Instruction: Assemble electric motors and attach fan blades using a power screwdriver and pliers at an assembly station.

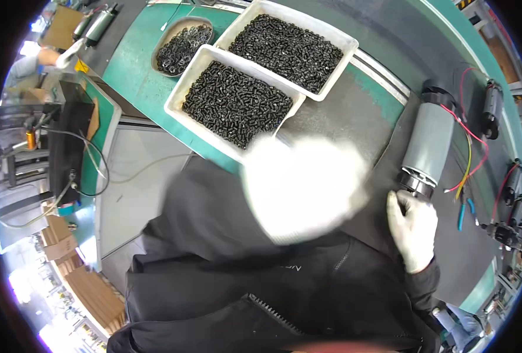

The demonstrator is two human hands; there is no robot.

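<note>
A large grey cylindrical motor [428, 144] lies on the dark work mat to the right, with red and yellow-green wires coming from its side. At its near end, my right hand [414, 226], in a white glove, has its fingers closed on the black end piece. My left hand [305, 185], gloved in white too, is smeared by motion in front of my chest, so its fingers and anything in them cannot be made out. Just beyond it stands a white tray [176, 106] full of small black cylindrical parts. A second white tray [349, 48] of similar parts sits behind.
A smaller tray [155, 54] holds black rings at the back left. Blue-handled pliers [462, 215] lie right of my right hand. A power screwdriver [506, 235] and several smaller motors line the right side. At upper left, another person's hand [48, 57] is near a cylinder.
</note>
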